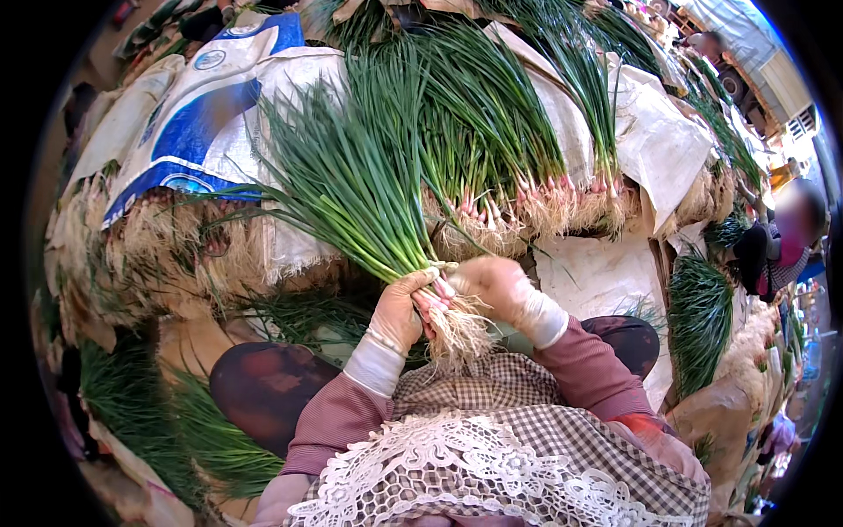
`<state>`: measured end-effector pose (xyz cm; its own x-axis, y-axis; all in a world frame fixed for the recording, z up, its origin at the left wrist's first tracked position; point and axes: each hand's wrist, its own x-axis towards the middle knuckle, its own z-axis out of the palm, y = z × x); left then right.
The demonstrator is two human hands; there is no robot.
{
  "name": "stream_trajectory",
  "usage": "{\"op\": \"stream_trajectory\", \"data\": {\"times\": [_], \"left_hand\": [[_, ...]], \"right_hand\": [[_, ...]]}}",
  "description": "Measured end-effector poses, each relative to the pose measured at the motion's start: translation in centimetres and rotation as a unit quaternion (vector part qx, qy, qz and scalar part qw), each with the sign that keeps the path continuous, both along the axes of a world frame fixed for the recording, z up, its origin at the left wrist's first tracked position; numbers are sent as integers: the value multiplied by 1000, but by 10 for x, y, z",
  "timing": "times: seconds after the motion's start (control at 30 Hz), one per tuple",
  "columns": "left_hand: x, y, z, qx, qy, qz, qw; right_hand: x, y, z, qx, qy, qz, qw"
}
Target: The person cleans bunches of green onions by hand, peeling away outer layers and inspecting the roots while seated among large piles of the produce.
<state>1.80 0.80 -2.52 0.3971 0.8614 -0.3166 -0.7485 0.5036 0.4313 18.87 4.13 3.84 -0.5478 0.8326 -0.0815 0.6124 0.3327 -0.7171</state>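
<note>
1 bunch grn onions (373,211), held w/ roots (461,332) twd checked apron (571,430).
L hand (398,314) wrapped round lower stems (430,303); R hand (500,288) blurred beside roots, cannot tell if pinching.

The left hand (399,309) grips an onion bunch (373,215) near its roots (463,336), the right hand (499,288) beside; more onions (492,123) lie beyond.

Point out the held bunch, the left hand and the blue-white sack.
Bunch (376,206): head view, on its green leaves, above the hands.
Left hand (397,311): head view, on the middle of the hand.
Blue-white sack (198,123): head view, on its blue patch.
</note>
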Motion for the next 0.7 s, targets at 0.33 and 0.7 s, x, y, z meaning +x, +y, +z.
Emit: {"op": "stream_trajectory", "data": {"times": [0.33,0.7], "left_hand": [[6,-11,34,63,-39,90,993],[-7,-6,39,61,-148,92,983]], "right_hand": [[-60,18,-15,-487,540,-185,661],[4,-18,-57,65,-175,-3,982]]}}
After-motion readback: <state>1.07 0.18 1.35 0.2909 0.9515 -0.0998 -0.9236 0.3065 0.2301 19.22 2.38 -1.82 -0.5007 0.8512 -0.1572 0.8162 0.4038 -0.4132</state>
